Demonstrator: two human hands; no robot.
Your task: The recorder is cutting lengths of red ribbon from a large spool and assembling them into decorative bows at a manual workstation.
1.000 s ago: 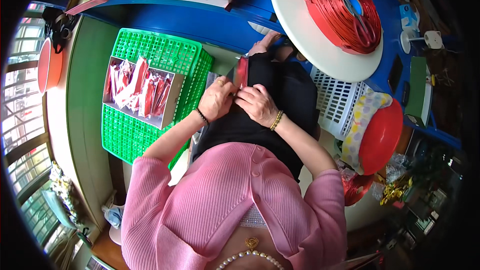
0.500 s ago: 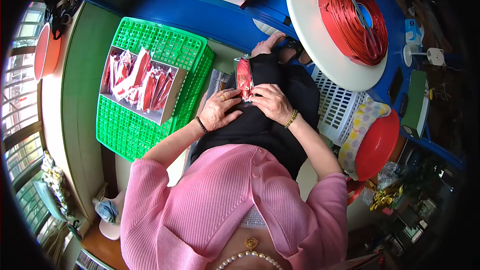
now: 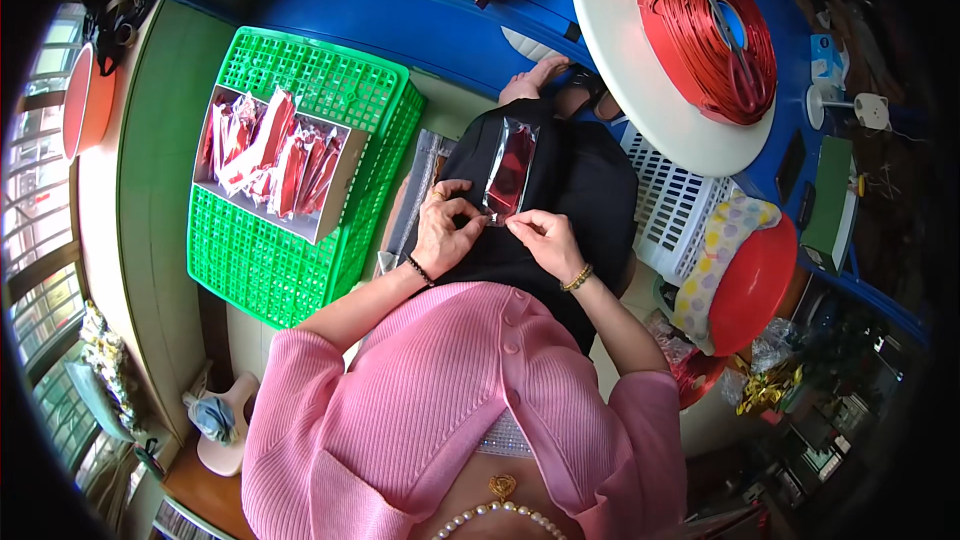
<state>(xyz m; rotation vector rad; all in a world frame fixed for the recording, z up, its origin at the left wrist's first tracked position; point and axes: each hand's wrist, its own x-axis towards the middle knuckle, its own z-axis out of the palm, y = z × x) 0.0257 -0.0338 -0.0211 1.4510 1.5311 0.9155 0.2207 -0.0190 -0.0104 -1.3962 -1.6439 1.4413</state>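
Note:
On my black-clad lap lies a long transparent plastic packet [image 3: 511, 172] with something dark red and flat inside. My left hand [image 3: 447, 231] pinches the left corner of its near end between thumb and forefinger. At the opposite corner of that end, my right hand [image 3: 548, 242] has its thumb and fingertips pressed together on the plastic. To the left, an open cardboard box [image 3: 338, 187] holds several similar red packets [image 3: 268, 155]. The box rests on an upturned-looking green plastic basket [image 3: 260, 265].
A large red ribbon roll [image 3: 672, 35] with scissors [image 3: 735, 45] on it lies on a white round stool top [image 3: 610, 70] at the far right. Nearer are a white slotted basket [image 3: 668, 205] and a red basin [image 3: 755, 290] with a dotted cloth [image 3: 715, 275].
The packet now lies longer and flatter, its dark red content fully in view. My hands have drawn slightly nearer to me and now pinch the corners of its near end.

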